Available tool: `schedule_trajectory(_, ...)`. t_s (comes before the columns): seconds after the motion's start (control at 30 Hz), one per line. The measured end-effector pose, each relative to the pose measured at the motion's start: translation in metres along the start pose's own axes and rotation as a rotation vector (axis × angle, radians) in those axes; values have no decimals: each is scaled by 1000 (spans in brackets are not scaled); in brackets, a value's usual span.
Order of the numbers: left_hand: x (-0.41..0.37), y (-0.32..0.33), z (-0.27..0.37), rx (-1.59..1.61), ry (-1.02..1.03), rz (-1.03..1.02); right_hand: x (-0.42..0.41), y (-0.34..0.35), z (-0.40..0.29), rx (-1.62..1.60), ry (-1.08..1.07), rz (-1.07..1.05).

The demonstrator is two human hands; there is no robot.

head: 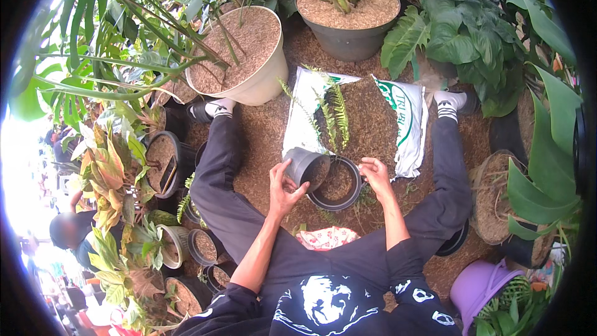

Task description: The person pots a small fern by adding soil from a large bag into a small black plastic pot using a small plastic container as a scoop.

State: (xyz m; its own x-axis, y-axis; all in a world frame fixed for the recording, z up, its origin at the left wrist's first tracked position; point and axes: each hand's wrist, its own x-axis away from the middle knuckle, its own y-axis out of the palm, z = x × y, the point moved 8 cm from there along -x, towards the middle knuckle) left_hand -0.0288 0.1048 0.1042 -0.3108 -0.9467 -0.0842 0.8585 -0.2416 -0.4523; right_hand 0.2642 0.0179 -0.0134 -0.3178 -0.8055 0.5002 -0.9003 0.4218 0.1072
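Observation:
My left hand [283, 191] grips a small dark plastic nursery pot [303, 166], tilted on its side with its mouth towards the right. Just beside and partly under it, a larger black plastic pot [352, 200] stands upright with brown potting mix inside. At this pot's right rim is my right hand [375, 175], fingers bent; whether a fingertip touches the rim I cannot tell. Beyond the pots lies a cut-open white plastic sack [300, 102] with brown potting mix [368, 126] between its sides. A fern [338, 116] with narrow green fronds lies over the sack's left part.
A large cream pot [268, 70] and a large dark pot [350, 39], both planted, stand at the far side. Several small pots [204, 246] line the left. A purple pot [471, 280] is at the lower right. A person [79, 233] is at the far left.

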Motion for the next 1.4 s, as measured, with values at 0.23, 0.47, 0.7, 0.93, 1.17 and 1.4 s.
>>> schedule_trajectory(0.23, -1, -1, 0, 4, 8, 2, 2, 4, 0, 67, -37, -6)
schedule_trajectory(0.47, -3, -1, 3, -5, 1, -2, 0, 8, 2, 118, -63, -27)
schedule_trajectory(0.7, 0, -1, 15, -175, 108, -16, -1, 10, 2, 180, -98, -33)
schedule_trajectory(0.93, 5, 2, 19, -196, 125, -71, 0, 10, -3, 269, -144, -24)
schedule_trajectory(1.17, 9, 10, 25, -265, 154, -159, -2, 10, -2, 302, -153, -34)
schedule_trajectory(1.4, 12, 15, 28, -250, 199, -187, -1, 12, -2, 312, -158, -43)
